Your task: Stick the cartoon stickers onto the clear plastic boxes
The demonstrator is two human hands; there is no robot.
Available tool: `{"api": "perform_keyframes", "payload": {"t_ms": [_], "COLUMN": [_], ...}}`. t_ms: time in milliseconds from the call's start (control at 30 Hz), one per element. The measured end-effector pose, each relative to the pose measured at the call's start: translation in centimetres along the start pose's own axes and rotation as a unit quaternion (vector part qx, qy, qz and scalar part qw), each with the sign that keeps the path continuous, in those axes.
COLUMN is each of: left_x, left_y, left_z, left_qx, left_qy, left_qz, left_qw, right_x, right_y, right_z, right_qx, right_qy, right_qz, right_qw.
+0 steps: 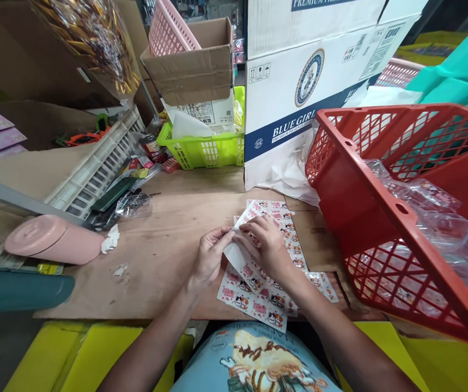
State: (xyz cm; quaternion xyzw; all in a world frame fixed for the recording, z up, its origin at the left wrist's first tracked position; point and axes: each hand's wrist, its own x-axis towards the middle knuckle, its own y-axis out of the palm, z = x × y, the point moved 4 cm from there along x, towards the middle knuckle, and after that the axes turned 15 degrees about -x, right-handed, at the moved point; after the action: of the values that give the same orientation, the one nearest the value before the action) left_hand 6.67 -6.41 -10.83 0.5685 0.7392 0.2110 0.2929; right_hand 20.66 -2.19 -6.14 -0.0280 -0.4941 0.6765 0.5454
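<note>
My left hand (210,255) pinches the edge of a sticker sheet (238,257) between thumb and fingers. The sheet is tilted up, with its plain whitish side partly showing. My right hand (269,247) is closed over the upper part of the same sheet, fingers bent in close to the left thumb. Exactly what the right fingertips grip is partly hidden. Beneath both hands lie several overlapping printed sticker sheets (275,318) with cartoon cats, hearts and pink lettering.
To the right, a red plastic crate (381,218) holds clear plastic packages (442,226). A white carton (285,81) stands behind the sheets, near a lime green basket (201,149). At left are a pink tumbler (56,239), crumpled tissue (111,239) and a white rack (90,169).
</note>
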Motion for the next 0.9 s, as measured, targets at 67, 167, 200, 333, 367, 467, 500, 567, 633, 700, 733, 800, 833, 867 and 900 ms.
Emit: {"api": "perform_keyframes", "payload": {"t_ms": [67,167,200,333,367,467,500,567,633,700,733,800,833,867,900], "left_x": [0.0,0.0,0.0,0.0,-0.1,-0.3,-0.3,-0.2,0.0,0.3,0.3,-0.2,-0.7,-1.1,-1.5], "left_y": [0.1,-0.2,-0.4,-1.1,-1.1,-0.4,-0.2,-0.3,-1.1,-2.3,-2.8,-2.9,-2.4,-1.5,-0.4], "left_z": [0.1,0.6,0.7,0.8,0.7,0.7,0.7,0.8,0.8,0.3,-0.3,-1.7,-2.2,-2.5,-2.4], "left_qx": [0.001,0.007,0.008,0.014,0.013,0.011,0.013,0.021,0.043,0.106,0.153,0.243,0.267,0.266,0.233], "left_qy": [0.006,0.001,-0.002,0.002,0.002,-0.005,-0.007,-0.006,-0.003,0.027,0.064,0.164,0.199,0.205,0.179], "left_qz": [0.004,0.01,0.008,-0.013,-0.009,0.013,0.014,0.002,-0.015,-0.044,-0.066,-0.102,-0.099,-0.075,-0.036], "left_qw": [1.0,1.0,1.0,1.0,1.0,1.0,1.0,1.0,0.999,0.993,0.984,0.951,0.938,0.939,0.955], "right_x": [-0.2,-0.1,0.0,0.4,0.4,0.0,-0.1,-0.2,0.1,0.5,0.6,0.8,0.8,0.7,0.6], "right_y": [0.4,1.1,1.3,0.7,0.6,0.9,1.1,1.5,1.2,0.2,-0.5,-2.1,-2.7,-3.0,-3.0], "right_z": [0.1,-1.3,-1.9,-2.9,-2.7,-1.5,-1.4,-2.0,-3.2,-4.5,-4.9,-4.8,-4.2,-3.2,-1.9], "right_qx": [0.024,0.105,0.121,0.134,0.127,0.127,0.135,0.162,0.179,0.193,0.193,0.157,0.117,0.066,0.009], "right_qy": [0.012,0.099,0.123,0.159,0.148,0.12,0.125,0.16,0.194,0.221,0.23,0.22,0.19,0.139,0.073], "right_qz": [0.001,-0.023,-0.03,-0.049,-0.042,-0.014,-0.011,-0.025,-0.054,-0.1,-0.135,-0.209,-0.238,-0.253,-0.25], "right_qw": [1.0,0.989,0.985,0.977,0.98,0.985,0.983,0.973,0.963,0.951,0.944,0.94,0.945,0.955,0.965]}}
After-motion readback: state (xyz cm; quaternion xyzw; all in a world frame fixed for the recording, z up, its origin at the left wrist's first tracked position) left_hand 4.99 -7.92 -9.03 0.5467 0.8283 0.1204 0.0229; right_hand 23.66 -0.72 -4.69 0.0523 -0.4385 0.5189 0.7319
